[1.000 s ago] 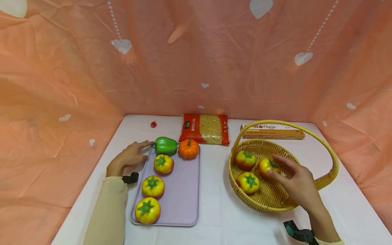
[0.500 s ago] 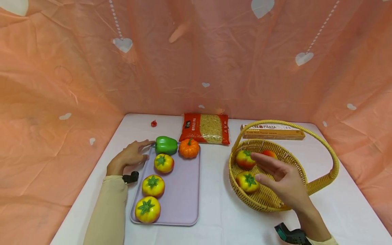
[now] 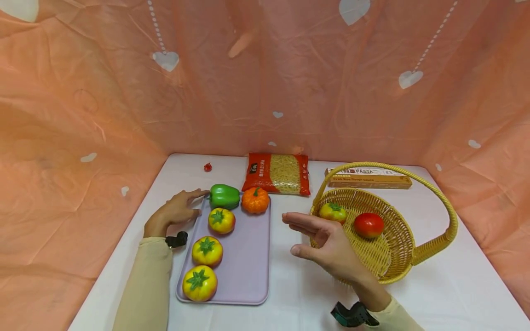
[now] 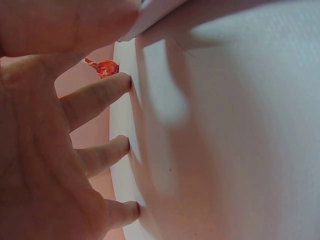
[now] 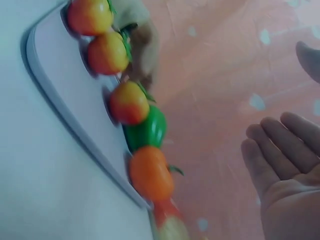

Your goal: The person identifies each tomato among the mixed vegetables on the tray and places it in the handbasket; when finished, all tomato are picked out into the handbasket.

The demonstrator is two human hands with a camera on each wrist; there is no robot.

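My left hand (image 3: 175, 211) rests at the far left corner of the lilac tray (image 3: 244, 276), fingertips on the white tablecloth. Its fingers (image 4: 95, 102) are spread, with the index finger beside a green bell pepper (image 3: 224, 196). Three yellow-red tomatoes (image 3: 207, 252) line the tray's left side, and a small orange pumpkin (image 3: 255, 201) sits at its far right corner. My right hand (image 3: 327, 246) hovers between tray and basket, holding nothing, with fingers extended and thumb apart. In the wicker basket (image 3: 403, 271) lie a yellow-green tomato (image 3: 332, 211) and a tomato showing its red side (image 3: 369, 225); my right hand hides part of it.
A bag of pasta (image 3: 278, 174) lies behind the tray. A long pasta box (image 3: 368, 179) is behind the basket, whose tall handle (image 3: 451, 216) arches over its right side. A small red wrapped item (image 3: 208, 167) lies at the back left.
My right hand has let go of a tomato in the basket and moved left toward the tray. That tomato has rolled over, red side showing. My left hand stays still.
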